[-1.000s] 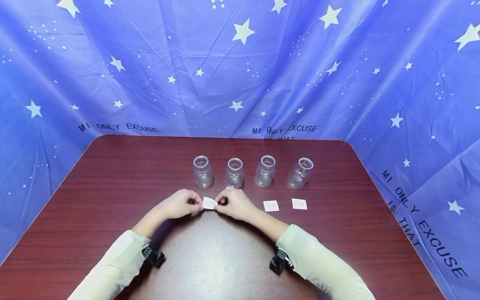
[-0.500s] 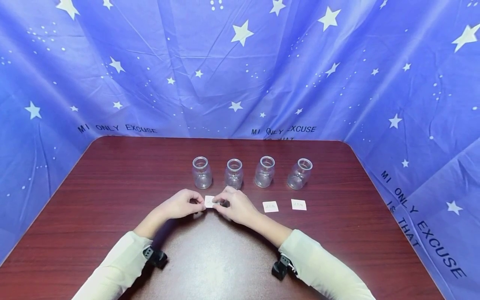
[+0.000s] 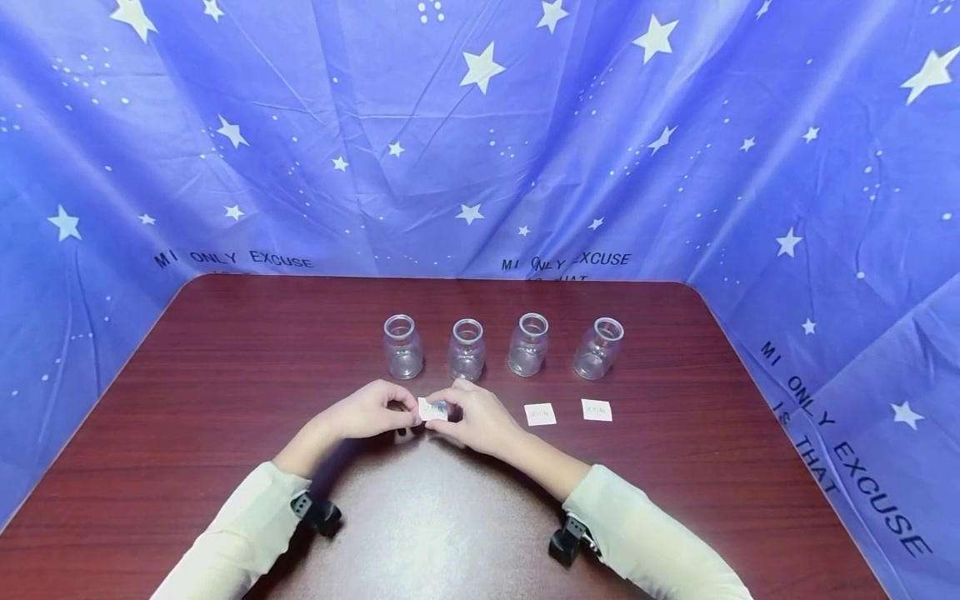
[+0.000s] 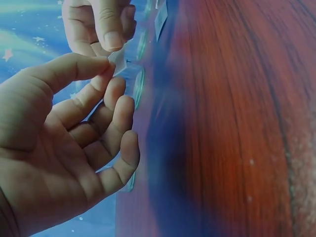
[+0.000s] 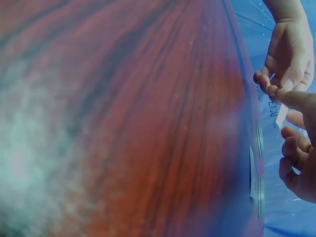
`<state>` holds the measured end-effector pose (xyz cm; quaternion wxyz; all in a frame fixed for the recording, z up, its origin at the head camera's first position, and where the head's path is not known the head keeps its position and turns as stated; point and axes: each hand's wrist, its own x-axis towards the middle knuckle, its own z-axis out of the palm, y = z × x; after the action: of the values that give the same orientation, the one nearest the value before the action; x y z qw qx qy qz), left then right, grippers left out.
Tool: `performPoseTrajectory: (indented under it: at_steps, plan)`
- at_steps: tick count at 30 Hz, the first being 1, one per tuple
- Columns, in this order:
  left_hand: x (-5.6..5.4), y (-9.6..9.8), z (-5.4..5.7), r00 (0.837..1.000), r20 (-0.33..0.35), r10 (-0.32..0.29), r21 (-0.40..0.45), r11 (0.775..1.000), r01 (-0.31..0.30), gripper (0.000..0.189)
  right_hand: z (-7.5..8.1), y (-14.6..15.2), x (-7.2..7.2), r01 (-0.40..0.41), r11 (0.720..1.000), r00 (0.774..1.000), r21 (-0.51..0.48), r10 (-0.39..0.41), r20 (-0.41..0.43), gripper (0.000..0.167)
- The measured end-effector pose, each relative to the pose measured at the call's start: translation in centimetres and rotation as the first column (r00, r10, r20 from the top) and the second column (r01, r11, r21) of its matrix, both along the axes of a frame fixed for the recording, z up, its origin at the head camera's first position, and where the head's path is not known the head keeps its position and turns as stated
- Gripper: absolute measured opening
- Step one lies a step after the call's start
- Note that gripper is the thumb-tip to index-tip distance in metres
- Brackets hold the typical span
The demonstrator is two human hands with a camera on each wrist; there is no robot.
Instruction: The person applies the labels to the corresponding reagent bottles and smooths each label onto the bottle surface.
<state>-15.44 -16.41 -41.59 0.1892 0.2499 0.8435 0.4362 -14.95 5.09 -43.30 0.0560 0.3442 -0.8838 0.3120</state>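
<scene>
A person's left hand (image 3: 367, 410) and right hand (image 3: 480, 417) meet at a white slip (image 3: 432, 409) held just off the dark red surface (image 3: 420, 533), in front of four glass jars (image 3: 467, 354). The left grip is closed to a thumb-and-forefinger pinch at one edge; the right grip, thumb and forefinger a little parted, holds the slip between them. Two similar slips (image 3: 540, 414) lie to the right.

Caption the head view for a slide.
Left hand and right hand pinch a slip in front of four jars; two more slips lie on the table.
</scene>
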Motion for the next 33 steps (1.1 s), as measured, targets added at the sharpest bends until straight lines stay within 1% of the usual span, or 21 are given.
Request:
performPoseTrajectory:
  at_steps: [2, 5, 9, 11, 16, 24, 28, 33]
  plan:
    - [-0.06, 0.07, 0.01, 1.0, -0.003, -0.024, 0.007, 1.0, 0.024, 0.01, -0.01, 0.06, 0.04, 0.005, 1.0, 0.999, 0.004, -0.005, 0.032, 0.031]
    - [-0.14, 0.17, -0.11, 0.999, 0.019, -0.049, 0.025, 0.999, 0.049, 0.013, -0.01, 0.23, 0.1, 0.006, 1.0, 0.997, -0.014, -0.005, 0.077, 0.029]
    - [-0.18, 0.38, -0.33, 0.996, 0.065, -0.055, 0.066, 0.997, 0.051, 0.017, -0.05, 0.47, 0.19, -0.002, 0.998, 0.993, -0.058, 0.009, 0.116, 0.025]
    - [-0.16, 0.49, -0.36, 0.996, 0.073, -0.051, 0.083, 0.996, 0.045, 0.018, -0.09, 0.57, 0.24, -0.006, 0.997, 0.991, -0.076, 0.016, 0.13, 0.023]
    - [-0.1, 0.62, -0.3, 0.998, 0.056, -0.024, 0.081, 0.996, 0.019, 0.018, -0.14, 0.66, 0.33, -0.006, 0.994, 0.99, -0.108, 0.021, 0.142, 0.023]
    - [0.06, 0.65, -0.06, 0.999, 0.031, 0.008, 0.076, 0.997, -0.01, 0.016, -0.13, 0.67, 0.49, -0.016, 0.99, 0.993, -0.139, 0.031, 0.111, 0.022]
    - [0.13, 0.65, -0.12, 1.0, -0.015, 0.024, 0.07, 0.997, -0.023, 0.016, -0.23, 0.66, 0.52, -0.014, 0.988, 0.993, -0.153, 0.032, 0.112, 0.022]
    - [0.24, 0.82, -0.28, 0.998, -0.043, 0.04, 0.083, 0.996, -0.036, 0.015, -0.32, 0.69, 0.59, 0.001, 0.985, 0.989, -0.174, 0.024, 0.143, 0.022]
